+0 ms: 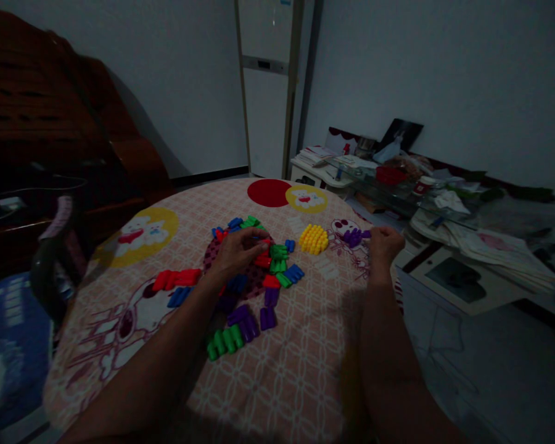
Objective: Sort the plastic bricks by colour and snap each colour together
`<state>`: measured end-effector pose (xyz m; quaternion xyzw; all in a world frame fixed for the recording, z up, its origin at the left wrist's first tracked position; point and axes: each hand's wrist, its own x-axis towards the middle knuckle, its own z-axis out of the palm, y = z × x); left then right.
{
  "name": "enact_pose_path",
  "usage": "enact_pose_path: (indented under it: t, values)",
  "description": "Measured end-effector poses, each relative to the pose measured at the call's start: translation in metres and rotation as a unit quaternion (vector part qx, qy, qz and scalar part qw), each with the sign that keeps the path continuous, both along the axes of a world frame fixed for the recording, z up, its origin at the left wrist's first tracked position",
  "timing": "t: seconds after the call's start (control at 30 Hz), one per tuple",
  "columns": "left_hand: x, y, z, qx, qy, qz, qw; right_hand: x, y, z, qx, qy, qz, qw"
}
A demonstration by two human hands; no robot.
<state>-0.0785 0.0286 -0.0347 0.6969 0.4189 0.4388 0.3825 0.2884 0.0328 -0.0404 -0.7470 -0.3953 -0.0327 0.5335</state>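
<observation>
My left hand (pixel 240 251) reaches over the pile in the middle of the round table, fingers curled and thumb near the fingertips. What lies between them, if anything, I cannot make out. Just under those fingertips are a red plastic building block (pixel 263 261) and green blocks (pixel 279 259). Over at the right edge, my right hand (pixel 385 244) is closed, with a purple plastic building block (pixel 366 234) at its fingertips. Beside it lie more purple blocks (pixel 351 238). A yellow cluster of blocks (pixel 313 239) sits between the two hands.
Red blocks (pixel 176 279), blue blocks (pixel 180 297), purple blocks (pixel 244 322) and green blocks (pixel 224 341) lie around my left forearm. Pale blocks (pixel 326 267) rest near the yellow cluster. A patterned cloth (pixel 296 370) covers the table. A cluttered glass-topped cabinet (pixel 365 179) stands right; a chair (pixel 50 271) stands left.
</observation>
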Motion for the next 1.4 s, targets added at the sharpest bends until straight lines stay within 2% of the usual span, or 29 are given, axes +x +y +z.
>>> enact_pose_path:
  t: [0.1, 0.27, 0.5, 0.6, 0.67, 0.83, 0.93, 1.07, 1.27, 1.4]
  values:
    - [0.001, 0.000, -0.002, 0.010, 0.000, 0.000, 1.000, 0.016, -0.002, -0.010, -0.073, -0.069, -0.098, 0.990]
    - [0.000, 0.000, -0.004, 0.002, -0.006, -0.010, 1.000, 0.016, 0.008, -0.027, -0.149, -0.119, -0.044, 0.981]
    - [-0.004, 0.005, -0.005, 0.000, -0.004, 0.007, 1.000, 0.019, 0.012, -0.033, -0.161, -0.125, -0.044, 0.978]
    - [-0.015, 0.010, -0.002, 0.002, -0.006, 0.030, 1.000, 0.020, 0.012, -0.034, -0.165, -0.121, -0.031, 0.978]
    - [-0.029, 0.015, 0.001, 0.018, -0.015, 0.069, 0.997, 0.022, 0.013, -0.036, -0.164, -0.118, -0.031, 0.979]
    - [-0.081, 0.032, -0.004, 0.061, 0.006, 0.259, 0.964, 0.027, 0.014, -0.042, -0.102, -0.108, -0.097, 0.984]
    - [-0.105, 0.037, -0.012, 0.036, 0.048, 0.315, 0.947, 0.024, 0.014, -0.041, -0.038, -0.103, -0.118, 0.987]
    - [-0.109, 0.038, -0.017, 0.014, 0.120, 0.325, 0.938, 0.011, 0.013, -0.036, 0.023, -0.104, -0.094, 0.990]
    - [-0.095, 0.038, -0.024, 0.042, 0.194, 0.269, 0.942, -0.007, 0.012, -0.030, 0.058, -0.119, -0.056, 0.990]
    - [-0.094, 0.038, -0.027, 0.031, 0.218, 0.253, 0.942, -0.011, 0.013, -0.030, 0.078, -0.114, -0.043, 0.989]
